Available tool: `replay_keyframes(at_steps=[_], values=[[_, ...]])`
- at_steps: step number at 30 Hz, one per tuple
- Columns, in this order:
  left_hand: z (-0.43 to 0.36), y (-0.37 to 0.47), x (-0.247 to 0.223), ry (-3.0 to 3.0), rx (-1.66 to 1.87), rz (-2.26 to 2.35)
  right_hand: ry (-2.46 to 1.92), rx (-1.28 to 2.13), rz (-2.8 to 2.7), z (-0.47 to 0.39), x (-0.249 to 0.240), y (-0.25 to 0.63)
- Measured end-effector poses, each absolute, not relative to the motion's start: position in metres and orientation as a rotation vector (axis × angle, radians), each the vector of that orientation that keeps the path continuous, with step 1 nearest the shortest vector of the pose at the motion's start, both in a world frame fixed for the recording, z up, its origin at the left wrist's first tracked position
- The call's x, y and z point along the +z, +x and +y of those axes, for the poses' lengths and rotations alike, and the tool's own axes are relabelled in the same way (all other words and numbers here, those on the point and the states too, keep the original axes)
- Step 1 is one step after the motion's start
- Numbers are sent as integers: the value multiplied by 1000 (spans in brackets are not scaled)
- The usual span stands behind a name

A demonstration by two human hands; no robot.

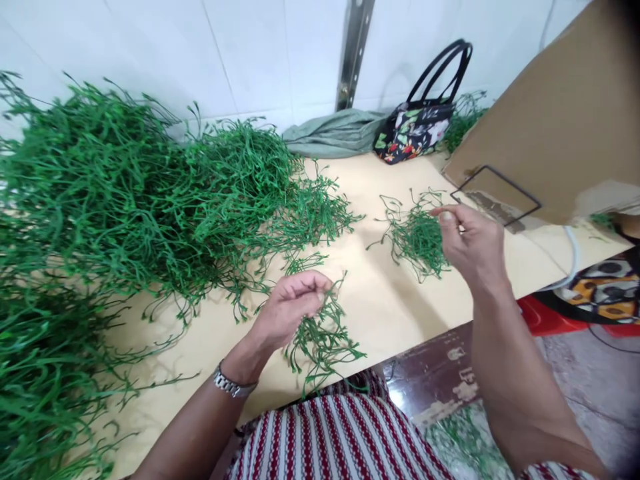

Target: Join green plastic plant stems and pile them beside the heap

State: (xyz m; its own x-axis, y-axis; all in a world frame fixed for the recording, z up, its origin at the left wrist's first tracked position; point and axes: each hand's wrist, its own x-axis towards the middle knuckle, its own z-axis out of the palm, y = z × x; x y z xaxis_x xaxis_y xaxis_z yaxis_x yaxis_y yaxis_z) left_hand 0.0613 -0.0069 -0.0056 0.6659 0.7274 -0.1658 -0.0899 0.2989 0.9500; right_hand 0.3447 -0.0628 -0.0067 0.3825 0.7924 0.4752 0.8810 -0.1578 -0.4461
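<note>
Striped cloth [320,440] covers you, nearest the head camera. Your left hand [290,310] pinches thin, wiry green stems [325,340], curled and knob-tipped, at the tabletop's [383,307] near edge. Your right hand [473,243] bunches its fingers beside a finer tangle [420,237]; whether it grips anything, I cannot tell. Leftward sprawls a dense, bushy heap [150,193].

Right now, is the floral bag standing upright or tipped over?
Upright: the floral bag rests on its base on the table, its black handles standing up above it.
</note>
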Motion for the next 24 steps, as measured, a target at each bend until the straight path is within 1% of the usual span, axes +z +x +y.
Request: replay_keyframes(at_steps=[2, 4, 6, 8, 10, 13, 15, 17, 21, 24], values=[[-6, 63, -6, 1157, 617, 690, -2256, -326, -1520, -53, -18, 376], [-6, 64, -5, 1181, 641, 718, -2375, -334, -1605, -46, -28, 394], [-7, 66, -4, 1211, 654, 724, -2329, -355, -1644, -45, -30, 393], [-8, 68, -3, 1256, 667, 718, -2132, -372, -1654, -50, -21, 372], [-9, 71, -1, 1298, 687, 701, -1809, -219, -1678, -57, -6, 336], [-12, 77, 1, 1313, 740, 676, -1374, 376, -1911, -64, 8, 277], [-14, 80, 2, 1304, 791, 678, -1246, 568, -1985, -66, 6, 248], [-16, 80, 2, 1312, 815, 688, -1221, 593, -1946, -68, -3, 232], [-17, 77, -2, 1394, 805, 704, -1293, 492, -1907, -71, -15, 226], [-16, 76, -4, 1468, 826, 725, -1319, 560, -1949, -72, -14, 225]])
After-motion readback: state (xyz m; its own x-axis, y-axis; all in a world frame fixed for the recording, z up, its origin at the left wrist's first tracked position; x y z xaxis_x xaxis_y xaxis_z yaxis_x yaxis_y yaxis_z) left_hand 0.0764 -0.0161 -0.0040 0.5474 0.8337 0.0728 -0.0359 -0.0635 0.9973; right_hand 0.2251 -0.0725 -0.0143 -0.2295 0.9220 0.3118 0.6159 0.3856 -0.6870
